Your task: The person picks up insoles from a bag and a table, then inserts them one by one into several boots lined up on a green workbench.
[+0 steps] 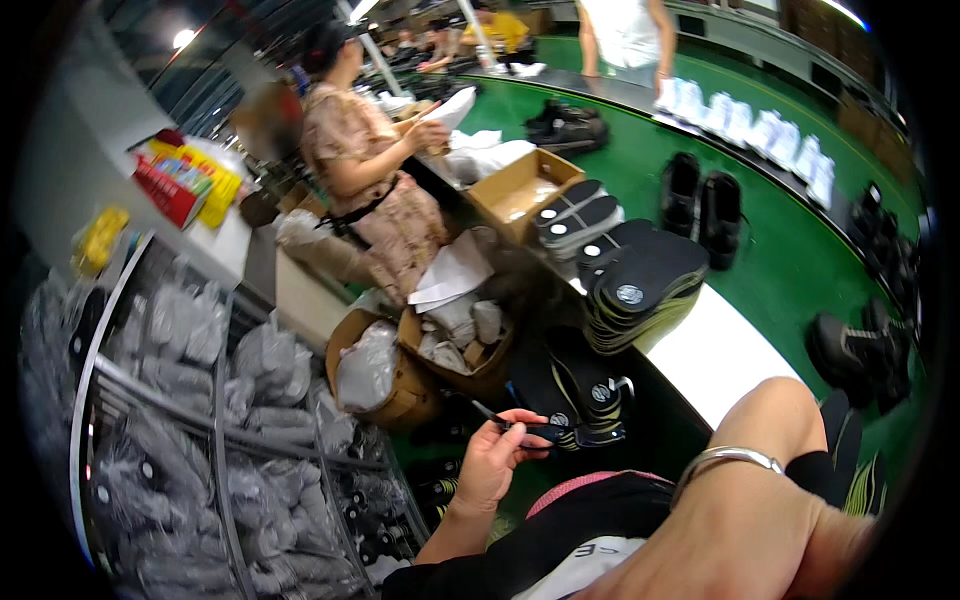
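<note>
My left hand (492, 462) is closed, thumb against fingers, around a dark slim pointed tool (535, 432) that may be a pair of scissors. Just beyond it sit black insoles with yellow-green edges (598, 393), in a dark space below the bench. At the lower right is my right hand (772, 415), bent at the wrist with a silver bracelet (735, 457) behind it. Its fingers are hidden, close to black insoles (845, 432). On the bench stands a tall stack of black insoles (640, 285), partly on a white sheet (725, 350).
Black shoes (700, 205) stand on the green bench (780, 270), beside an open cardboard box (525, 190). White-wrapped items (745, 125) line the far ledge. A co-worker (365, 150) holds white paper at left. Cartons (375, 370) and a rack of plastic-wrapped goods (220, 400) fill the left.
</note>
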Demonstrator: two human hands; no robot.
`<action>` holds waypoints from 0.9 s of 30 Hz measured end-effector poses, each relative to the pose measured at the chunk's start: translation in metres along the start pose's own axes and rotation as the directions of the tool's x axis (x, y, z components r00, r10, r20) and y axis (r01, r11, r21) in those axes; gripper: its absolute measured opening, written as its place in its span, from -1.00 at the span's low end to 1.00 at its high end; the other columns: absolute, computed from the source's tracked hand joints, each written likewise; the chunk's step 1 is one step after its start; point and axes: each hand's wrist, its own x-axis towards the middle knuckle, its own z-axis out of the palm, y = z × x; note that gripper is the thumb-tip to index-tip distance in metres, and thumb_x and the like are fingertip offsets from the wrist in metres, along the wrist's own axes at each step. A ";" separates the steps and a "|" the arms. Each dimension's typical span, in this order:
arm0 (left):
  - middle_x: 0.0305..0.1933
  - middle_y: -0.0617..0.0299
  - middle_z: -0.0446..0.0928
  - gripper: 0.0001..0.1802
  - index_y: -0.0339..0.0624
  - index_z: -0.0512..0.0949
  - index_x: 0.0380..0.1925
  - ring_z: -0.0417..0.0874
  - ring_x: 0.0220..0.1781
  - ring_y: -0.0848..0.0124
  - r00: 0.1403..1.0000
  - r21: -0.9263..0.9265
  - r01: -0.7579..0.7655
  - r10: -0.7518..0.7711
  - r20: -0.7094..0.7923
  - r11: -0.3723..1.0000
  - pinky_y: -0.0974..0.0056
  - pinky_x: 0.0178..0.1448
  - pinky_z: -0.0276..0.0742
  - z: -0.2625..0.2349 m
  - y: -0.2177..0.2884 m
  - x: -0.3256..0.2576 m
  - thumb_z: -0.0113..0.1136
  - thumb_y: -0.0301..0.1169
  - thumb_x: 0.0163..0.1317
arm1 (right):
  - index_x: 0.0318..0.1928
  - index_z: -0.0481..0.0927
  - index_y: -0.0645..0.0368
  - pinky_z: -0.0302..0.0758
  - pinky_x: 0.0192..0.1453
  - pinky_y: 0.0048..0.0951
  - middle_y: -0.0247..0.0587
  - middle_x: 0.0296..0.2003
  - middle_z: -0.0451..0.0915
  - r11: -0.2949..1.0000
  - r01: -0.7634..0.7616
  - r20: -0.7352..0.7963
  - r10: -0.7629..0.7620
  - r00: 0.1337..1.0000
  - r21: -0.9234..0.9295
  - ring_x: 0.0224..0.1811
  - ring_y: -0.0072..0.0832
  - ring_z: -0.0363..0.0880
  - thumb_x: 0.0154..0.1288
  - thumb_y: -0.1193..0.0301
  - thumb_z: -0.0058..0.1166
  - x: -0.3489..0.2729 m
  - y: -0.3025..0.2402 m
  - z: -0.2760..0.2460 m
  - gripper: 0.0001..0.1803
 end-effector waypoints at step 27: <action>-0.15 0.10 0.45 -0.80 -0.28 0.38 -0.19 0.56 -0.33 0.47 0.995 -0.078 -0.067 0.060 -0.083 0.995 0.32 -0.25 0.53 -0.040 -0.008 -0.018 -0.13 -0.45 0.20 | -0.02 0.37 0.10 0.18 0.00 -0.27 -0.19 -0.06 0.38 0.967 -0.092 0.181 0.049 0.982 0.239 -0.02 -0.37 0.33 0.19 0.06 -0.27 0.032 0.062 0.019 -0.52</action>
